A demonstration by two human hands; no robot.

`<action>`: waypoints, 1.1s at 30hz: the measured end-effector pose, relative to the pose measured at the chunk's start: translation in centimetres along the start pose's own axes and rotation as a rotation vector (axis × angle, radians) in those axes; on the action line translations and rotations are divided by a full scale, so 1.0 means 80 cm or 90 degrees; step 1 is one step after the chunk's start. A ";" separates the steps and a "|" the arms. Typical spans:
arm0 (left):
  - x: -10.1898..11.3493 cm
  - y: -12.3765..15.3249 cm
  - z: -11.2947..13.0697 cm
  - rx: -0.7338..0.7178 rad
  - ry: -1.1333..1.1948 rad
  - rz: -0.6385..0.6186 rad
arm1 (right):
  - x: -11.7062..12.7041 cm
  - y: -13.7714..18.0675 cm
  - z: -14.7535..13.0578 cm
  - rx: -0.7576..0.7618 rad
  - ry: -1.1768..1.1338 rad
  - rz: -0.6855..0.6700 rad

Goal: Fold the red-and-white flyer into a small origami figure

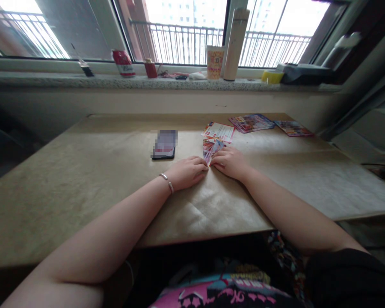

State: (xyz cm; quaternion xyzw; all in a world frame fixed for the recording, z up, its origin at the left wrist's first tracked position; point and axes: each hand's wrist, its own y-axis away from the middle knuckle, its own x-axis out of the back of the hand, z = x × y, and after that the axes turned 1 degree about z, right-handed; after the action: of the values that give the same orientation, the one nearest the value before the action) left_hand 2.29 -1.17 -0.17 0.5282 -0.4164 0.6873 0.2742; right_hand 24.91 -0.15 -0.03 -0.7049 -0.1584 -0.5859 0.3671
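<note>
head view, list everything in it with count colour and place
folded leaflet: one, pink and blue, pinched between both hands
phone: one, black, table centre, left of the hands
leaflets: three lots, multicoloured, far right of table
table: one, tan, under the hands
can: one, red, windowsill left
paper cup: one, yellow-pink, sill centre
flask: one, beige, beside the cup
tape roll: one, yellow, sill right
bracelet: one, silver, left wrist
left hand: one, on folded leaflet
right hand: one, on folded leaflet
</note>
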 end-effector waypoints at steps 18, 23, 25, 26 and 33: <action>0.000 -0.003 0.004 0.032 0.013 -0.049 | 0.003 0.002 0.000 -0.052 -0.041 -0.010; 0.000 -0.005 0.008 0.056 0.007 -0.072 | 0.006 0.001 -0.003 -0.062 -0.041 -0.026; 0.000 -0.006 0.008 0.054 0.003 -0.072 | 0.008 0.001 -0.005 -0.067 -0.033 -0.028; 0.000 -0.006 0.007 0.052 0.000 -0.069 | 0.009 0.001 -0.006 -0.071 -0.027 -0.029; -0.003 -0.007 0.003 0.033 0.006 -0.050 | 0.003 0.003 0.001 -0.055 -0.061 -0.007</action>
State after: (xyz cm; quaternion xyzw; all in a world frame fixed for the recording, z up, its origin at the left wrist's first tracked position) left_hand 2.95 -1.08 -0.19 0.5477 -0.3764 0.6890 0.2893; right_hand 25.16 -0.33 0.10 -0.7464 -0.1545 -0.5598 0.3251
